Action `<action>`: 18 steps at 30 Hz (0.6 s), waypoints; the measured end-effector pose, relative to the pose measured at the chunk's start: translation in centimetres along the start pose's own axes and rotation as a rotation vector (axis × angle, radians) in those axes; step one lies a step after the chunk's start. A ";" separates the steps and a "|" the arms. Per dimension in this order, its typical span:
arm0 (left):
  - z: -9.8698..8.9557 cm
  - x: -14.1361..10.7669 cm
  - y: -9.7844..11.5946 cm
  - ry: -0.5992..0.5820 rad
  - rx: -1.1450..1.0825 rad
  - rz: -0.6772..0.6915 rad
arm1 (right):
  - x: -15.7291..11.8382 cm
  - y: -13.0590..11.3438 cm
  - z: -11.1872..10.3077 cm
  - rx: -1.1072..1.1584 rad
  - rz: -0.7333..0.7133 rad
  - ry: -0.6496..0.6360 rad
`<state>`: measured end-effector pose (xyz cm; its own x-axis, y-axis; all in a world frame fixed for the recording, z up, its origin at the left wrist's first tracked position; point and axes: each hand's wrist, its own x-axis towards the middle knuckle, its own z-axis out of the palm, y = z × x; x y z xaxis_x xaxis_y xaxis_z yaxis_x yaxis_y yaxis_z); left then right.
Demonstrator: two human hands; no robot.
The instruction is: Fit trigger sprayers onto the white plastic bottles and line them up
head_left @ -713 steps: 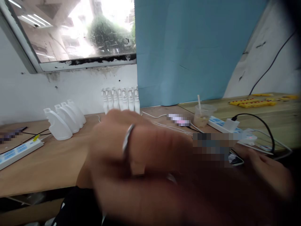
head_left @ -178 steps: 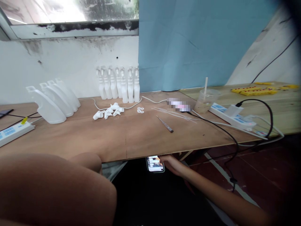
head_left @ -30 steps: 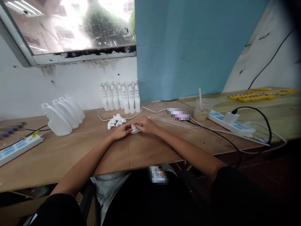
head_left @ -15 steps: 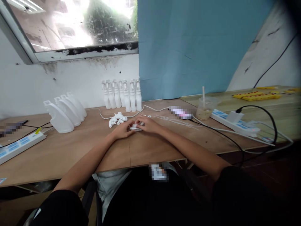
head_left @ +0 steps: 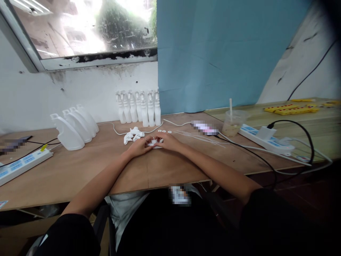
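Hands: left (head_left: 138, 147) and right (head_left: 169, 142) closed around a white piece (head_left: 153, 141); grip partly hidden.
Fitted: upright bottles (head_left: 144, 113) by the wall carry spray heads.
Unfitted: your left-side bottles (head_left: 69, 133) show none; loose spray heads (head_left: 133, 135), rings (head_left: 163, 131) and thin tubes (head_left: 197, 136) lie apart.
Room: bare surface (head_left: 170, 167) between your hands and its front edge; rings just beyond your right fingers.
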<state>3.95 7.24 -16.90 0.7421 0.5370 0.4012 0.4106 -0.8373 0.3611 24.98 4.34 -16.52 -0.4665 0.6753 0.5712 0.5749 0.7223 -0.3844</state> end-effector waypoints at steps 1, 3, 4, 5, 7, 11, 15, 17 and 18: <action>0.0 0.0 0.1 -0.001 0.006 0.011 | 0.0 0.0 0.0 0.019 0.012 -0.010; 0.0 0.0 0.1 0.000 0.016 0.025 | 0.0 -0.1 0.0 0.039 0.028 -0.020; 0.0 0.0 0.2 -0.001 0.022 0.027 | 0.0 -0.2 -0.1 0.041 0.031 -0.023; 0.0 -0.1 0.2 0.001 0.027 0.024 | 0.0 -0.3 -0.1 0.042 0.030 -0.024; 0.0 -0.1 0.1 0.005 0.031 0.021 | 0.0 -0.4 0.0 0.043 0.019 -0.022; -0.1 0.1 0.1 -0.017 0.001 0.052 | 0.2 -0.5 0.0 0.042 -0.001 -0.017; -0.1 0.1 -0.2 -0.030 -0.027 0.066 | 0.0 -1.8 -0.9 -0.033 0.007 0.000; -0.1 0.1 -0.3 -0.018 -0.021 0.054 | -1.1 -3.9 -1.9 -0.071 0.001 0.068; 0.0 0.1 -0.4 -0.013 -0.014 0.049 | -2.1 -5.2 -2.5 -0.059 0.007 0.108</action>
<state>3.85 7.59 -16.96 0.7680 0.4942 0.4074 0.3666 -0.8608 0.3532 24.58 -1.22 -13.91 -0.3892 0.6578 0.6448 0.6181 0.7055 -0.3467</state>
